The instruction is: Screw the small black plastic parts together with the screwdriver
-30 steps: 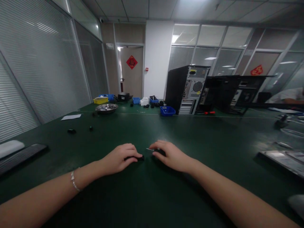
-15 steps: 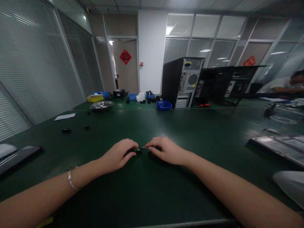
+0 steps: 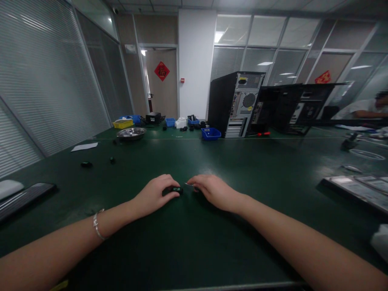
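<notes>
My left hand is closed, with thumb and fingers around a small black device that has a pale green patch on top. Its exact kind is too small to make out. Just to the right, my right hand is closed on a thin silvery tool, whose tip points left toward the device with a narrow gap between them. Most of the tool is hidden by the fingers. Both hands are low over the dark green table.
Two small black pieces lie at the left, near white paper. Behind stand a metal bowl, a blue bin and a computer tower. A keyboard is at left, a tray of drives at right. A person sits far right.
The silvery tool's tip has pulled slightly away from the black device and tilted upward. My left thumb has shifted a little to the right, and the whole view has moved slightly.
</notes>
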### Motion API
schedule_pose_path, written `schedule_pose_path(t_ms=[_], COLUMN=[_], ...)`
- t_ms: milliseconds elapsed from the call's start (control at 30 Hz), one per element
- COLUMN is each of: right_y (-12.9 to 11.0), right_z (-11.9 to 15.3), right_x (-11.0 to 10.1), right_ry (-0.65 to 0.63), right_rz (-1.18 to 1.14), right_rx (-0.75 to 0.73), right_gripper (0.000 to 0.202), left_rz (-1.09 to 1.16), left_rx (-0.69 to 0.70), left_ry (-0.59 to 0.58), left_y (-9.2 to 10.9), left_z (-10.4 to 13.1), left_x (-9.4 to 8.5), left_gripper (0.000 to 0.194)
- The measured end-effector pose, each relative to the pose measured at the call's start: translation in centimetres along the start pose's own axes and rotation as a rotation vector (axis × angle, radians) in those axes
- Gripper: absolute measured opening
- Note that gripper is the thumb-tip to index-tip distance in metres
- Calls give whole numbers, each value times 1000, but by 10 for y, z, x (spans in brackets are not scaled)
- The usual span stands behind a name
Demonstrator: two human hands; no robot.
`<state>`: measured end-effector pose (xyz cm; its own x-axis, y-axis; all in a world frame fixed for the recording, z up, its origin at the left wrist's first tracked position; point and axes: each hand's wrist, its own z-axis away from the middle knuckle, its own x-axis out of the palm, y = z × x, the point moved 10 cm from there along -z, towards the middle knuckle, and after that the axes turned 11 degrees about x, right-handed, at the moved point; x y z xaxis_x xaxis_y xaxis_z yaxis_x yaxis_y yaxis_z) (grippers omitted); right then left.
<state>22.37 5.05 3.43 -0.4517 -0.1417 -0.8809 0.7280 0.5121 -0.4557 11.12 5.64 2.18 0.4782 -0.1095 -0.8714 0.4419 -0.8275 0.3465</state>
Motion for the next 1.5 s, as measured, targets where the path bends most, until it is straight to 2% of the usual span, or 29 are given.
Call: schedule_pose_path(t_ms=[200, 1167, 1500], right_y=[-10, -19, -20], right_z=[4, 5, 6], right_x=[0, 4, 3], right_ry=[19, 93, 98], right_rz=[50, 143, 41], right_rx=[-79, -129, -134], right_gripper=[28, 26, 26], left_rz=[66, 54, 99], left_rx=[-27, 1, 14], left_ry=[33, 18, 73], left_y=[-3, 4, 3], left_z=[2, 3, 4], left_x=[-5, -1, -6], left_gripper=[20, 17, 17])
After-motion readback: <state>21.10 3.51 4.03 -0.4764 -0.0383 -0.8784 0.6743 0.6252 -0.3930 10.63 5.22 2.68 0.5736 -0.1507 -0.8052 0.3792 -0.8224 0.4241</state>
